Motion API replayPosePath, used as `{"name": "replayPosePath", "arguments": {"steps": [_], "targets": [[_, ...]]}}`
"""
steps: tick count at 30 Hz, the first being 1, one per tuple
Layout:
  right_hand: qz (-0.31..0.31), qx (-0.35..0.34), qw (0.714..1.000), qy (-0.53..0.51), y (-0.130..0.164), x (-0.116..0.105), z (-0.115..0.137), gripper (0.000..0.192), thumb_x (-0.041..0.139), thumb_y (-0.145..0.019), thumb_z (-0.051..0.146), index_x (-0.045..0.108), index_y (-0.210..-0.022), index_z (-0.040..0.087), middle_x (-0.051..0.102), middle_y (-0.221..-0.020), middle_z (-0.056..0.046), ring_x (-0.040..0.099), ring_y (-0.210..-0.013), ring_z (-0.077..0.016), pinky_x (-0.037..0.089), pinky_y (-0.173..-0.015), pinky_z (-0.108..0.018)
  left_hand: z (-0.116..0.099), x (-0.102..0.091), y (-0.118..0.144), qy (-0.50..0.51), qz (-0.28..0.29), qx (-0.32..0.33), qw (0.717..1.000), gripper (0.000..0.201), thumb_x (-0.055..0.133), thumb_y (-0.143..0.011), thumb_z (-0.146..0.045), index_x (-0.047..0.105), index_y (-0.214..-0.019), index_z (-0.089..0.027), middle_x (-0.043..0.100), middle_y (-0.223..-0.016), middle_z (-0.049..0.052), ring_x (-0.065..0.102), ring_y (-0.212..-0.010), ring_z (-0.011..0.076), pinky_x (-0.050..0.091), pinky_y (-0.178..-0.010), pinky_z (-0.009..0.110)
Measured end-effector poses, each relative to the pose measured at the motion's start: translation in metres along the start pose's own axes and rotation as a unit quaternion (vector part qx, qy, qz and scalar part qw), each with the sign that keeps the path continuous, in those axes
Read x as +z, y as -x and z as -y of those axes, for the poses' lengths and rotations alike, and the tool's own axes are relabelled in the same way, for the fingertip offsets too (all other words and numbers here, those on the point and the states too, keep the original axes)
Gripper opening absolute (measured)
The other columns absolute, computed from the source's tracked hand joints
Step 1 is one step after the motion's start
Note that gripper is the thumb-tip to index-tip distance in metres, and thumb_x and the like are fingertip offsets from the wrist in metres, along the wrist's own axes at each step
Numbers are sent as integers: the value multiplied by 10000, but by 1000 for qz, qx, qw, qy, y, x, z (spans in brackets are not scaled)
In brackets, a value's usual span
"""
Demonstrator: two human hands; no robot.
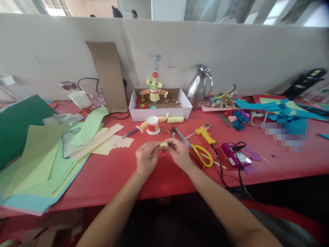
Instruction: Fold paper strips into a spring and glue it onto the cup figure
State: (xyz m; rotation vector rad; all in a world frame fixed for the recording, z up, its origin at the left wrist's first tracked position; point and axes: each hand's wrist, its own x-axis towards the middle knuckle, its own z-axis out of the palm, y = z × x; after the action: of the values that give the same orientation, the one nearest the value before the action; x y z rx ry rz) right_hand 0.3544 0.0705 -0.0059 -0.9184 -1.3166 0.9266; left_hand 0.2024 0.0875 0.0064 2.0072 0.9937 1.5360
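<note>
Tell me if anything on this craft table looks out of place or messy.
A phone lies half buried under the loose green paper sheets, which overhang the table's front edge. Both hands pinch a small yellow paper piece.

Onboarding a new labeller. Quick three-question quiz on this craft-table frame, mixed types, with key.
1. True or false: both hands pinch one small yellow paper piece.
2. Which lies nearest the right hand? A) steel jug B) yellow-handled scissors C) green sheet
3. Fill in: the paper figure stands in a white ___.

Key: 1 true; 2 B; 3 box. The left hand shares the grip.
</note>
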Motion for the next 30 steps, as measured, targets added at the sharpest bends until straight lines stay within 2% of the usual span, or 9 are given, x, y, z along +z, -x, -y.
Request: {"name": "replayPosePath", "arguments": {"steps": [2,5,9,13,18,22,25,27,30], "targets": [[-4,-9,1000,6,0,-2,0,119,657,-860,319,630,-874,203,656,-751,-4,642,-696,-160,532,-704,-303,-3,2,1,-2,-7,13,1000,104,643,-828,-181,736,-859,-217,739,-820,32,667,-779,159,515,-785,282],[-24,-48,996,71,-1,-1,0,118,607,-893,322,611,-928,209,647,-864,-29,626,-777,-167,520,-752,-310,-4,10,2,79,-10,-91,993,82,661,-824,-223,707,-891,-208,706,-822,26,643,-771,151,508,-755,271],[-11,-71,990,118,0,7,-1,131,531,-938,329,544,-1010,220,603,-959,-52,596,-878,-183,505,-799,-324,-7,25,8,248,-78,-245,934,114,703,-790,-262,689,-888,-205,700,-861,13,641,-836,142,500,-804,261],[-19,-61,989,130,5,14,-2,142,525,-948,343,523,-1024,224,610,-949,-50,609,-867,-185,510,-784,-328,-17,38,15,312,-171,-327,876,155,728,-768,-295,703,-882,-193,702,-877,17,635,-831,131,497,-798,249],[-26,-25,996,77,8,12,4,172,610,-899,391,559,-906,226,629,-808,-5,596,-670,-149,504,-638,-289,-18,40,23,306,-181,-284,890,130,725,-781,-300,701,-846,-190,676,-816,11,612,-778,126,491,-744,243],[-7,47,997,-53,7,10,7,232,666,-851,422,560,-813,219,555,-618,47,506,-497,-109,441,-486,-246,-15,32,26,202,-176,-189,945,58,723,-778,-245,702,-820,-210,657,-775,-3,590,-743,130,475,-719,256],[9,88,985,-150,4,9,6,281,723,-794,439,554,-774,215,535,-599,59,455,-449,-89,401,-432,-228,-16,27,22,100,-152,-118,976,30,724,-771,-222,715,-800,-223,662,-768,2,589,-755,142,469,-727,270],[1,86,985,-152,2,10,7,280,735,-783,437,565,-793,215,548,-630,52,469,-473,-92,420,-454,-232,-16,27,19,146,-155,-143,967,48,723,-775,-248,717,-814,-221,675,-785,11,603,-766,150,482,-731,281],[-9,11,1000,-17,3,12,9,220,685,-841,412,590,-889,220,601,-763,6,566,-643,-136,493,-606,-273,-14,29,17,317,-162,-254,899,121,733,-769,-295,712,-851,-209,695,-838,20,633,-787,147,507,-762,285]]}}
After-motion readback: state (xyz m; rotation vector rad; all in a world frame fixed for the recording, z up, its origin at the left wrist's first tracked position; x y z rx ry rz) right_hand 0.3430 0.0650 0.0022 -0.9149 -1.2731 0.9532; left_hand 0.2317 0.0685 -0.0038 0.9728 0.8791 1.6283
